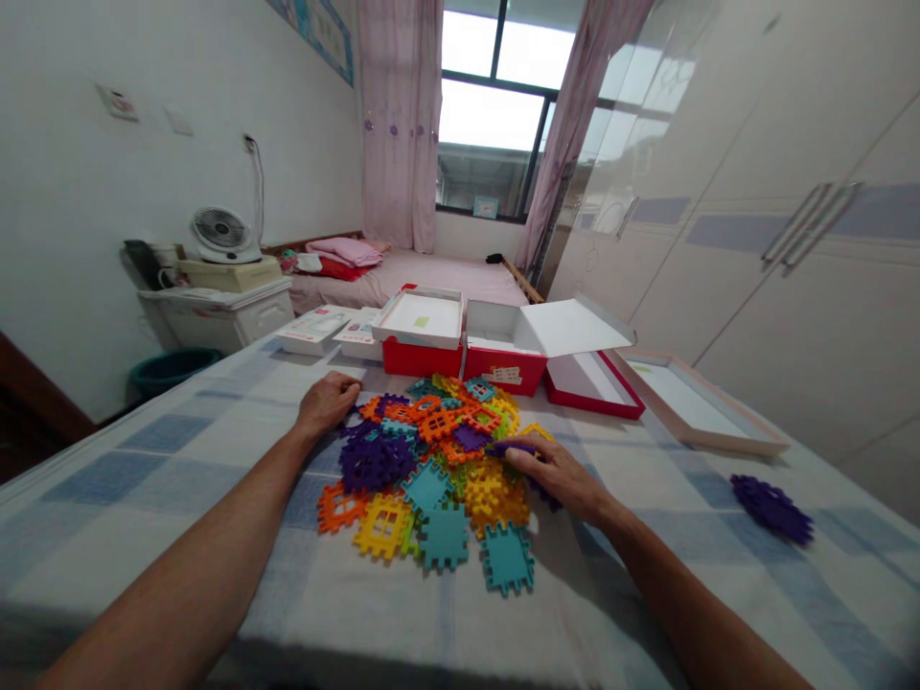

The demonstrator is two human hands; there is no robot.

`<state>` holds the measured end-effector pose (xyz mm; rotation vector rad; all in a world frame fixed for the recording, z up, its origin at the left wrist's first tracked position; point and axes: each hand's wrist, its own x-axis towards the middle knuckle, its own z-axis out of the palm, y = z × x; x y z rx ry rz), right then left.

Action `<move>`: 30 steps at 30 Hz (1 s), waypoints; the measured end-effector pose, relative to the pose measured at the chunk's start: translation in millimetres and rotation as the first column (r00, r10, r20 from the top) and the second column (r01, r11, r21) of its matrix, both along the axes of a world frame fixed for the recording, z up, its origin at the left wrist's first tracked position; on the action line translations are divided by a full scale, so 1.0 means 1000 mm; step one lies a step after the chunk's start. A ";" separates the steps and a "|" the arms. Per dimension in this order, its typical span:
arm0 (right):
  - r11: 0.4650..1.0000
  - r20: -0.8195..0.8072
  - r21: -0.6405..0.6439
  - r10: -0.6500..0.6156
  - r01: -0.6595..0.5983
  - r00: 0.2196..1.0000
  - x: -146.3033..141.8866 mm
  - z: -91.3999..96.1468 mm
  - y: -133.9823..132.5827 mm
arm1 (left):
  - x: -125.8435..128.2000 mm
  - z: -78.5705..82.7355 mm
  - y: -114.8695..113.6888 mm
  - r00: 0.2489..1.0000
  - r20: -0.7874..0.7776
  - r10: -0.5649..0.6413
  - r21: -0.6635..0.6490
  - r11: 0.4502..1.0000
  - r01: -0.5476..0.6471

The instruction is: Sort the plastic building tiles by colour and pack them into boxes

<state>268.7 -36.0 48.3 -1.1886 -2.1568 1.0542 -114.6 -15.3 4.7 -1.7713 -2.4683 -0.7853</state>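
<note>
A loose heap of plastic interlocking tiles in orange, purple, teal, yellow and green lies between my hands. My left hand (329, 402) rests curled at the heap's far left edge, close to some purple tiles (378, 458); its fingertips are hidden, so what it holds does not show. At the heap's right side, my right hand (550, 465) pinches a purple tile (512, 448) between thumb and fingers. Nearest me lie teal tiles (508, 558) and a yellow window tile (383, 526). Apart on the right is a stack of purple tiles (771, 510).
Behind the heap stand red boxes (505, 369), one with a white lid hanging open. Flat white boxes (316, 331) sit at the back left. A shallow tray (704, 402) lies at right. The checked tablecloth (237, 537) covers the table; a bed (438, 273) is beyond.
</note>
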 end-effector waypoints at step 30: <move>0.400 0.214 0.769 -0.896 0.499 0.389 0.202 0.007 0.033 | 0.003 0.007 -0.004 1.000 0.016 -0.012 -0.031 0.999 0.012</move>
